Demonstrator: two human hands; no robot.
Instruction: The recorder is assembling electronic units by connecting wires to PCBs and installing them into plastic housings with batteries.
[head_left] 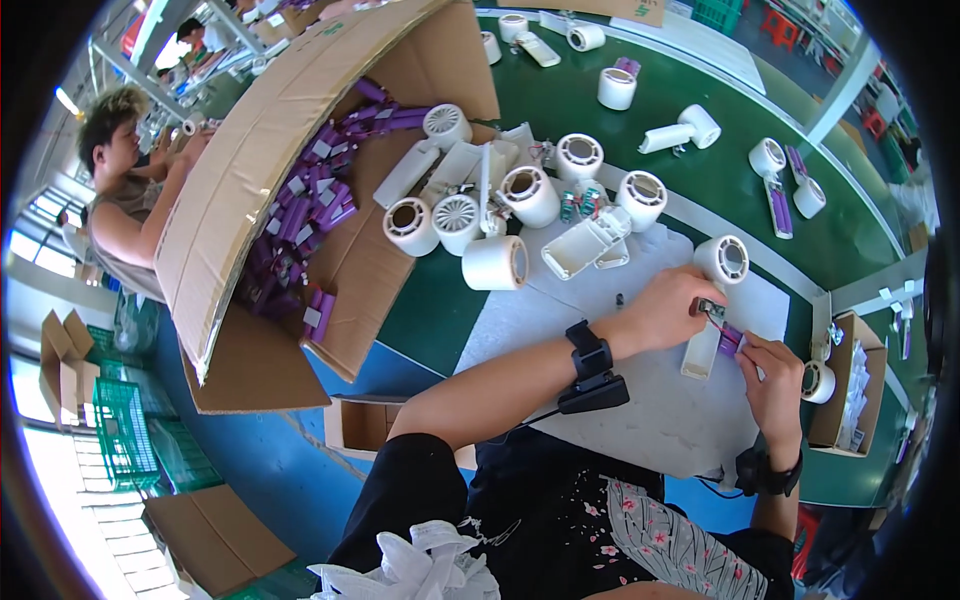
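Note:
In front of me an opened white handheld fan lies with its round head (pixel 722 259) away from me and its handle shell (pixel 699 357) toward me. My left hand (pixel 665 312) reaches over the handle, its fingers closed on a small circuit board (pixel 711 309) with thin wires. With its fingertips, my right hand (pixel 772 372) grips a purple battery (pixel 731 339) beside the handle. White paper (pixel 640 370) lies beneath. Another opened fan shell (pixel 585 246) and several white fan heads (pixel 528 195) crowd the paper's far left part.
At left, a large tipped cardboard box (pixel 250 190) holds many purple batteries (pixel 305 210). More fans (pixel 697 127) are scattered over the green table (pixel 560 100). A small carton (pixel 850 385) with white parts stands at right. A co-worker (pixel 125 190) sits beyond the big box.

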